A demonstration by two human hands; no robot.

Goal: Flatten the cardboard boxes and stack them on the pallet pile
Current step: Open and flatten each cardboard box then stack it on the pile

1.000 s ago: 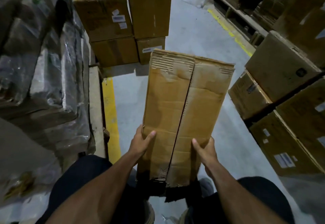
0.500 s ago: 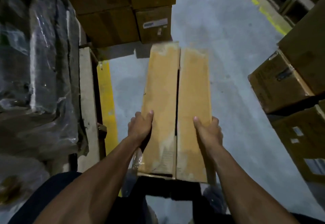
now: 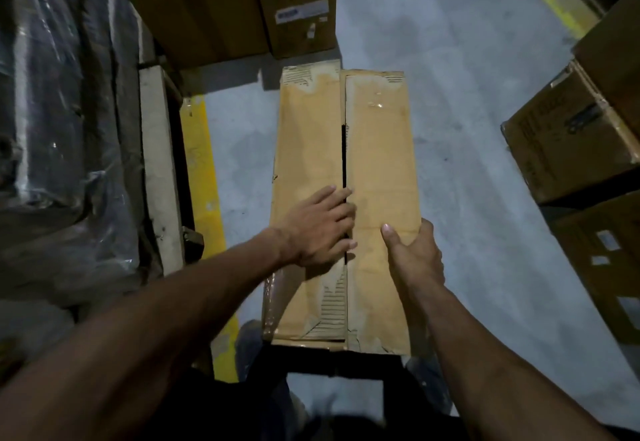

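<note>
The cardboard box [image 3: 346, 198] stands on the floor [image 3: 467, 129] just before us, its two top flaps still closed along a central seam (so nothing is flattened yet). Our left hand [image 3: 318, 226] lies flat, fingers at the seam, while our right hand [image 3: 412, 253] curls round the box's right edge; flattening and stacking remain, we judge.

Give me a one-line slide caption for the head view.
Left hand at the cardboard box flap seam; right hand grips its edge.

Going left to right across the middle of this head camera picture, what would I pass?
Plastic-wrapped stack → pale wooden board → yellow floor line → left hand → right hand → boxes on the right.
</note>
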